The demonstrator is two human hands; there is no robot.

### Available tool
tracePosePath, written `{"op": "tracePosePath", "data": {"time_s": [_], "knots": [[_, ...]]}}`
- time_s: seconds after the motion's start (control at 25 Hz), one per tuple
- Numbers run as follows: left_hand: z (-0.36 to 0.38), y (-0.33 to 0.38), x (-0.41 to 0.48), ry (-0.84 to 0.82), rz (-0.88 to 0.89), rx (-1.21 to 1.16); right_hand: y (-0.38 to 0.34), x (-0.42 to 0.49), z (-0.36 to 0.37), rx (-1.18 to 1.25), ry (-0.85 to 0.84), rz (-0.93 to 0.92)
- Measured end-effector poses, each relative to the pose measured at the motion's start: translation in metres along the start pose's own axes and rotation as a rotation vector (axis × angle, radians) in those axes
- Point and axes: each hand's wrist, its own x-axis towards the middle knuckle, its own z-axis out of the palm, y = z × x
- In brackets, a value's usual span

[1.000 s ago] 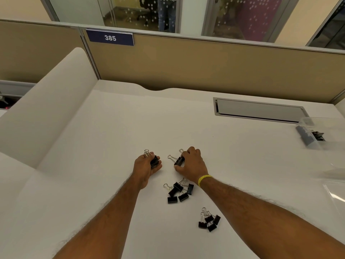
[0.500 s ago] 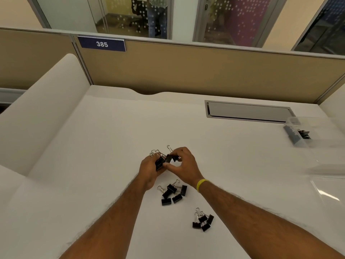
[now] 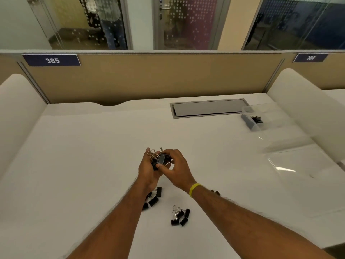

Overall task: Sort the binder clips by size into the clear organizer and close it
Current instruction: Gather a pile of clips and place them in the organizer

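Two hands are hovering close together over the middle of the white desk. The left hand is cupping a bunch of black binder clips, fingers curled round them, wire handles poking out the far side. The right hand, yellow wristband on it, is pinching one more clip between thumb and fingertips, right against that bunch. Nearer, a small pile is lying partly under the left wrist and another pile is sitting between the forearms. Far right, the clear organizer is sitting open with a few clips in one end, its lid lying flat on the near side.
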Motion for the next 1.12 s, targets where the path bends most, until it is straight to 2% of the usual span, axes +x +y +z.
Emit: {"op": "tracePosePath", "data": {"time_s": [0.36,0.56,0.72,1.12], "knots": [[0.100,-0.064,0.008,-0.124,-0.035,0.136,0.038,-0.021,-0.096,0.081,0.175,0.090],[0.176,-0.113,0.014,-0.161,-0.030,0.172,0.068,-0.020,-0.147,0.169,0.362,0.172],[0.251,-0.149,0.015,-0.206,-0.028,0.270,0.098,-0.008,-0.204,0.221,0.486,0.240],[0.397,-0.202,0.062,-0.323,-0.122,0.275,0.163,0.053,-0.341,0.349,0.657,0.368]]}}
